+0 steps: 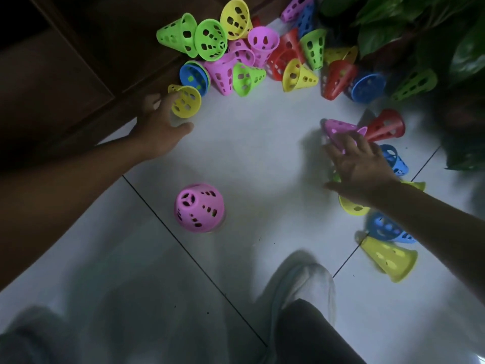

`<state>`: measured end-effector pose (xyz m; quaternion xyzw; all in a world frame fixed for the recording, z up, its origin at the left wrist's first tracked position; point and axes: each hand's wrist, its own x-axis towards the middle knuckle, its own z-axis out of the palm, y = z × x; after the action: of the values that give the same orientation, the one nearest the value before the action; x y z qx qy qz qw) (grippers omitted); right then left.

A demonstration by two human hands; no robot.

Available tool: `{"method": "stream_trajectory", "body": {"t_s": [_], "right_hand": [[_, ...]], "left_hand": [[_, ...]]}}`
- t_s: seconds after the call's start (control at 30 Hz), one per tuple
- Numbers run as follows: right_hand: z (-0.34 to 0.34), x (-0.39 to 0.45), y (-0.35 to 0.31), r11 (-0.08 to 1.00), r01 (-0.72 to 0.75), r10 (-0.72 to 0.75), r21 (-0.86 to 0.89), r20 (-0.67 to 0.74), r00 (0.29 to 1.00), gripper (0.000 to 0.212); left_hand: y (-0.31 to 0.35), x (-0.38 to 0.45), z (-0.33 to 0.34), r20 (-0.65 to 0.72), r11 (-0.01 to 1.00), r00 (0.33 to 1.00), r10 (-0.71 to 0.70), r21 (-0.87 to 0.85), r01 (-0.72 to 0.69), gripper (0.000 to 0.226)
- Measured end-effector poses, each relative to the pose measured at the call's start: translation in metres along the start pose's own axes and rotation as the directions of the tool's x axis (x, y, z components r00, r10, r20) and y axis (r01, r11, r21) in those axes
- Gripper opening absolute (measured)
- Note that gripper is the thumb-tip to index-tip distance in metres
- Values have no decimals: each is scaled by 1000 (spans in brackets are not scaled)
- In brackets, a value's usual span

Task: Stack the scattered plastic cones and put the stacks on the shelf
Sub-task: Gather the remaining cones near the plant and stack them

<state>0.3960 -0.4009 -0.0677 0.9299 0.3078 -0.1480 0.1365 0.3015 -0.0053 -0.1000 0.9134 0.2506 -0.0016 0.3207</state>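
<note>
- Overhead, tiled floor [262, 158] carries all items; dark wooden shelf [78, 74] at 10 o'clock.
- Cone pile [244, 53] at 12 o'clock, against the shelf base.
- Left hand [160, 127]: grip curled round a yellow cone [186, 101].
- Right hand [359, 169]: fingers spread, resting on a pink cone [338, 128], at 3 o'clock.
- Pink cone stack [198, 207] upright near centre.

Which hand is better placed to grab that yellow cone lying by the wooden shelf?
Left. The left hand is already at the yellow cone, fingers around its rim, while the right hand is across the floor on a pink cone.
</note>
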Motion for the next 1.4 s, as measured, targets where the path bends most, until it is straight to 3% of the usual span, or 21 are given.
{"method": "stream_trajectory", "body": {"t_s": [0.2,0.33,0.5,0.57,0.67,0.87,1.0,1.13,1.2,1.27,1.33,1.4], "right_hand": [[5,3,13,999,-37,35,-38,-66,997,101],[3,3,14,997,-60,64,57,-82,995,95],[0,10,17,975,-134,155,178,-105,982,86],[0,13,16,952,-185,204,246,-54,978,83],[2,16,12,911,-223,240,346,-8,971,78],[4,20,-3,901,-194,251,388,-101,963,50],[11,20,-13,906,-201,261,372,-117,958,56],[5,14,-25,872,-198,268,447,-99,958,64],[-1,8,-35,795,-196,301,575,-93,949,66],[-7,2,-50,620,-222,372,753,-32,928,64],[-11,-2,-65,315,-283,424,906,133,896,53],[-13,-7,-79,-98,-299,370,949,313,875,44]], "left_hand": [[-4,14,10,1,1000,1000,4,3,-4,76],[-1,10,12,-47,993,992,119,31,-118,64],[4,18,9,-60,991,989,133,5,-133,85],[7,25,11,-31,998,998,58,10,-57,91],[13,28,17,17,995,995,-98,-5,98,78],[17,16,13,111,988,983,-149,-21,153,37],[17,-11,10,197,992,975,-101,100,83,24],[17,-32,6,147,983,972,-182,4,184,32],[19,-44,3,115,952,963,-244,-162,261,39],[23,-56,-3,127,880,934,-335,-311,358,40],[26,-66,-11,213,741,881,-423,-477,472,47],[32,-80,-22,301,560,848,-437,-646,518,41]]}}
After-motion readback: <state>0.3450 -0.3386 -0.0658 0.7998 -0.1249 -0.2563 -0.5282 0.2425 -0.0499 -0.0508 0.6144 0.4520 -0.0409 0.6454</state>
